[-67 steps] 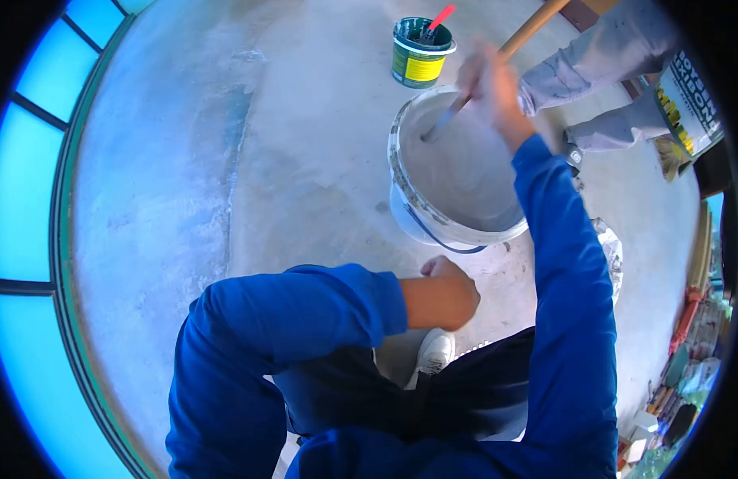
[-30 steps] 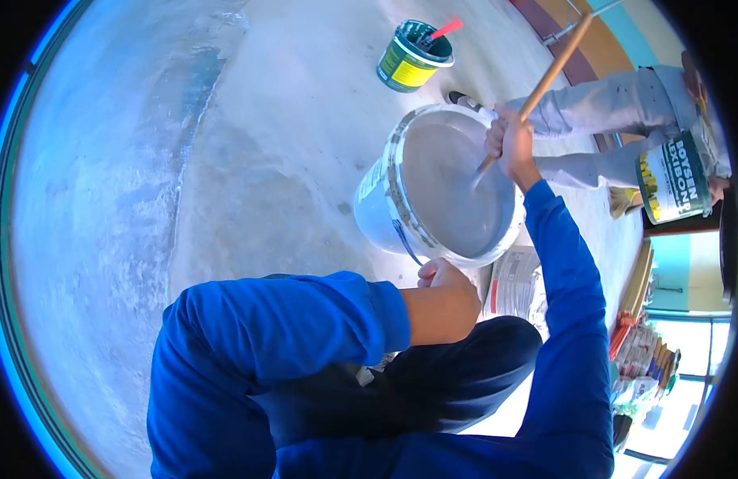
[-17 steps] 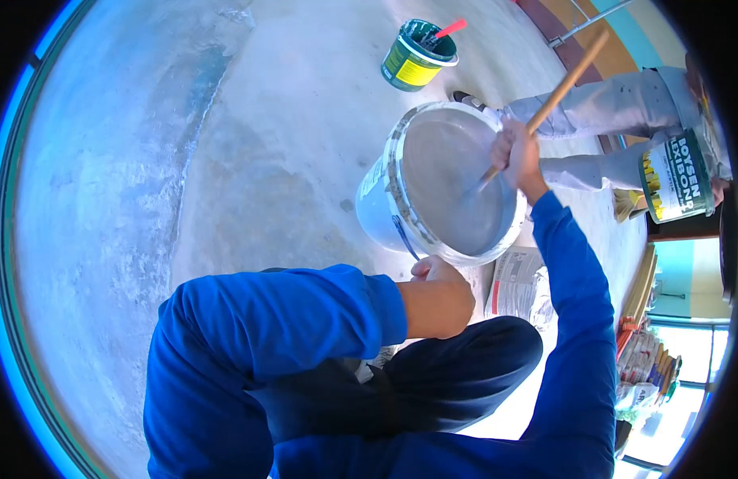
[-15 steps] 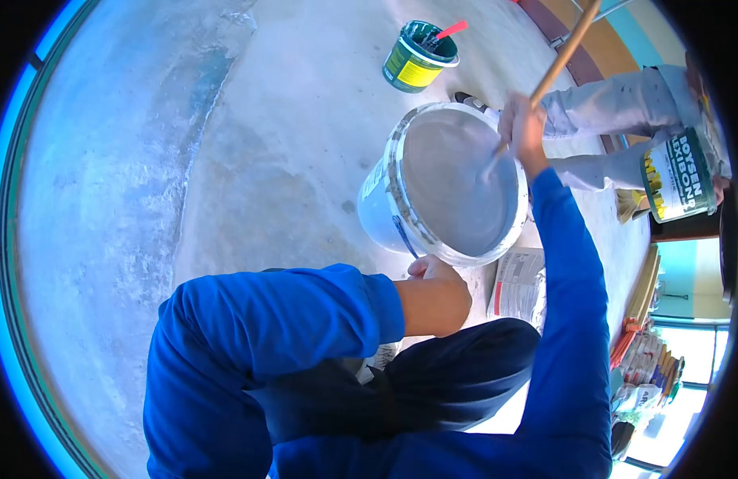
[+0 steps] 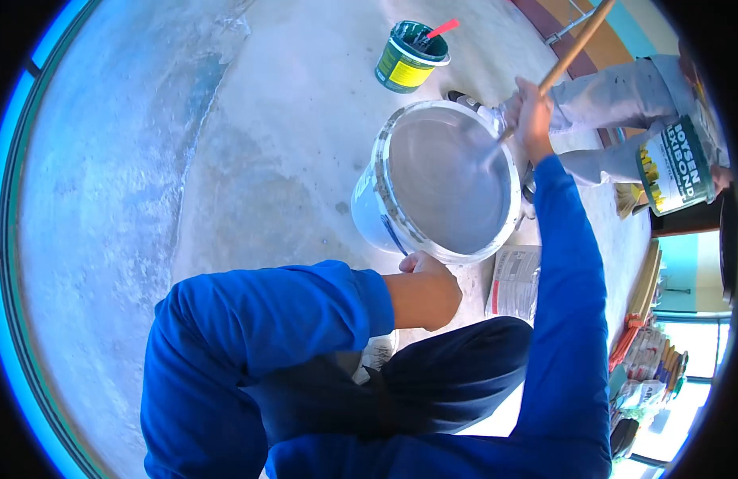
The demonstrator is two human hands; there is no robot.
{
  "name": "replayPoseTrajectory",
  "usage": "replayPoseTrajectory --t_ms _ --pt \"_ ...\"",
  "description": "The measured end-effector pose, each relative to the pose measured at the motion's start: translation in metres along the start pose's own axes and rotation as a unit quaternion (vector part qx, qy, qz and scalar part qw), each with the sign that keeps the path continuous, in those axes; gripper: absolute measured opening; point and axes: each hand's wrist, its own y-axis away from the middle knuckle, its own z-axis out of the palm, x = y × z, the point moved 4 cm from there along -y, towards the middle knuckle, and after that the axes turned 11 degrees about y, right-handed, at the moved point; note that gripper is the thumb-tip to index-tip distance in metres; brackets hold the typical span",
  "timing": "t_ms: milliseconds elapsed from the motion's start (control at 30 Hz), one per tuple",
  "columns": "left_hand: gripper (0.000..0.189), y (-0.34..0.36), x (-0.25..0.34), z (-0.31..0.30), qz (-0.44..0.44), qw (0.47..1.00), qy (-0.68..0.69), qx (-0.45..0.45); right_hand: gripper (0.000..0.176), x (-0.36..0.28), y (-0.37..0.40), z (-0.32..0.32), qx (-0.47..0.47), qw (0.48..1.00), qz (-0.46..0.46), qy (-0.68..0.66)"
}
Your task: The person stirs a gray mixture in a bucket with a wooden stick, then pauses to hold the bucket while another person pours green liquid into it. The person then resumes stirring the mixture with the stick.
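Note:
A large white bucket [image 5: 370,209] full of smooth grey mixture [image 5: 437,176] stands on the floor in front of me. My right hand [image 5: 533,120] is wrapped round a long wooden stick [image 5: 577,46], whose lower end dips into the mixture near the bucket's right side. My left hand [image 5: 429,279] is closed at the near rim of the bucket, by its handle; the fingers are partly hidden, and what they grip cannot be made out.
A green pail [image 5: 409,72] with a red-handled tool stands beyond the bucket. At the right, another person's legs [image 5: 616,100] stand close by, with a held Boysen container [image 5: 676,168]. A paper bag [image 5: 514,281] lies beside the bucket; piled materials [image 5: 644,363] are farther right.
The stick and my right hand have shifted slightly, with the stick's lower end still in the mixture. The whole view has moved a little, and my left hand remains at the rim.

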Motion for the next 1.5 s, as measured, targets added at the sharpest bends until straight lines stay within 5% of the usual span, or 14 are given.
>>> replayPoseTrajectory --t_ms 133,267,367,433,600,667,733,833,967,1067,1133,1200,1367,1500 --pt "0.035 0.0 0.005 -0.002 -0.004 1.0 -0.01 0.006 0.037 0.01 0.004 0.036 0.079 0.978 0.017 -0.193" --pt "0.034 -0.004 0.01 -0.002 0.015 1.0 -0.003 0.006 0.038 0.076 0.07 0.03 -0.147 0.954 0.177 -0.189" --pt "0.034 -0.002 0.006 -0.002 0.009 1.0 -0.004 0.013 0.035 0.06 0.052 -0.012 -0.158 0.956 0.204 -0.141" --pt "0.034 0.0 0.002 -0.003 0.001 1.0 0.011 0.003 0.035 0.024 0.017 -0.014 -0.085 0.995 0.052 -0.016" --pt "0.032 -0.007 0.003 0.0 -0.004 1.0 0.001 0.0 0.033 0.015 0.004 0.038 0.096 0.987 -0.049 -0.117" --pt "0.031 -0.008 0.01 0.001 0.01 1.0 -0.002 -0.003 0.033 0.057 0.034 0.054 -0.032 0.982 -0.019 -0.186" --pt "0.031 -0.001 0.013 -0.005 0.025 0.999 0.003 0.019 0.033 0.068 0.077 0.043 -0.118 0.958 0.159 -0.21" --pt "0.031 0.004 0.008 -0.006 0.026 0.999 0.01 0.028 0.033 0.058 0.063 0.002 -0.117 0.966 0.212 -0.085" --pt "0.031 0.005 0.002 -0.003 0.001 1.0 0.021 0.015 0.035 -0.006 0.005 0.019 -0.023 0.998 -0.029 0.048" --pt "0.032 0.003 0.002 -0.002 0.002 1.0 0.012 0.016 0.033 -0.014 0.013 0.062 0.058 0.991 -0.07 -0.095" --pt "0.032 0.008 0.009 -0.008 0.015 1.0 -0.008 0.012 0.033 0.015 0.045 0.084 -0.001 0.985 -0.066 -0.157" --pt "0.033 0.003 0.013 -0.006 0.03 0.999 -0.006 0.009 0.035 0.044 0.086 0.083 -0.183 0.958 0.099 -0.197" --pt "0.034 0.005 0.004 -0.004 0.015 1.0 0.009 0.014 0.039 0.044 0.061 0.015 -0.142 0.97 0.192 -0.036" --pt "0.033 0.009 -0.002 -0.002 0.004 1.0 0.008 0.028 0.037 0.002 0.012 0.055 -0.01 0.998 -0.057 0.02"
